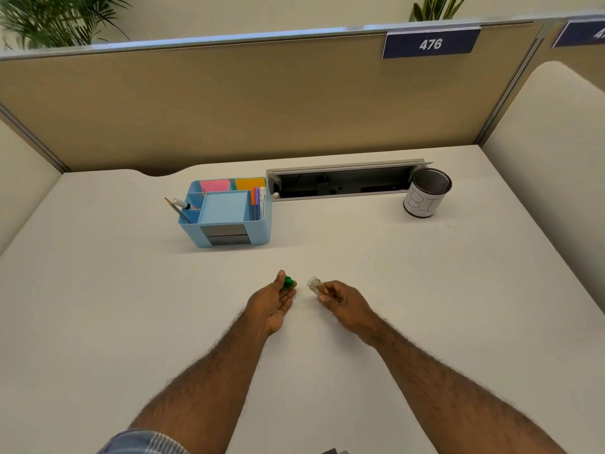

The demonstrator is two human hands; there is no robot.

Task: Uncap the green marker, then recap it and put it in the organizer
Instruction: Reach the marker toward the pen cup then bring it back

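Note:
My left hand (274,303) pinches the green marker cap (288,282) between thumb and fingertips. A short gap to its right, my right hand (340,301) grips the marker body (315,285), pale and blurred, whose end points up and left towards the cap. Cap and body are apart. Both hands hover over the white desk, in front of the light blue organizer (229,232), which stands further back and slightly left.
The organizer holds pink and orange sticky notes, several pens on its right side, and a pencil and marker leaning out on the left. A mesh cup (425,194) stands at the back right beside an open cable tray (340,183). Partition walls enclose the desk.

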